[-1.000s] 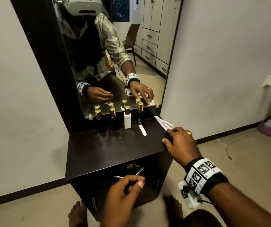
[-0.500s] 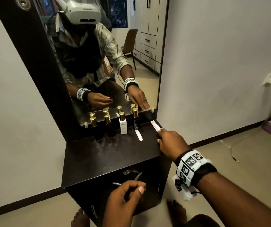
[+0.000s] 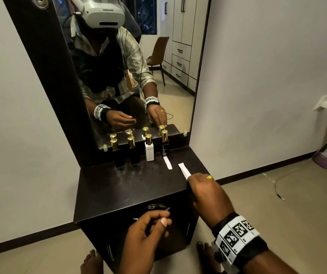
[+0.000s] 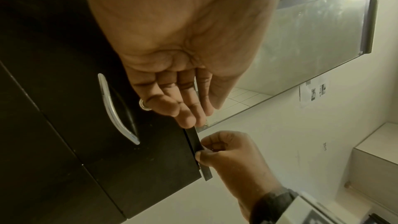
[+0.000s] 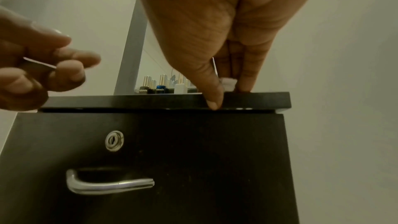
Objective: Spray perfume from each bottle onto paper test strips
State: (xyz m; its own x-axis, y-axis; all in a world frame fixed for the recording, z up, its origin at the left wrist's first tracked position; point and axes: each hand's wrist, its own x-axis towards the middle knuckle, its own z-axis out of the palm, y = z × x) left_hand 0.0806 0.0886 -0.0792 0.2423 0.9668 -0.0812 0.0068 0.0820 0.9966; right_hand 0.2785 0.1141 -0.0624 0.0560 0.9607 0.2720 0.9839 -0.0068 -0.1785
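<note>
Several gold-capped perfume bottles stand in a row by the mirror; among them are a white bottle (image 3: 149, 148) and a dark bottle (image 3: 165, 144) at the right end. A single paper strip (image 3: 167, 163) lies in front of the dark bottle. My right hand (image 3: 190, 177) (image 5: 228, 97) pinches the near end of a small stack of strips (image 3: 184, 170) at the dresser top's (image 3: 131, 186) front right edge, thumb over the edge. My left hand (image 3: 162, 220) (image 4: 204, 113) hovers in front of the drawer. It pinches a thin flat strip (image 5: 39, 64), seemingly paper.
A tall mirror (image 3: 139, 76) rises behind the bottles. Below the top sits a drawer with a lock (image 5: 114, 140) and a metal handle (image 5: 109, 185). My bare feet (image 3: 206, 252) are under the dresser front. A white wall (image 3: 257, 76) stands on the right, and a cable (image 3: 277, 186) lies on the floor.
My right hand has drawn the stack of strips from the top's right rear edge toward the front. The left hand has stayed before the drawer. My head has pulled back.
</note>
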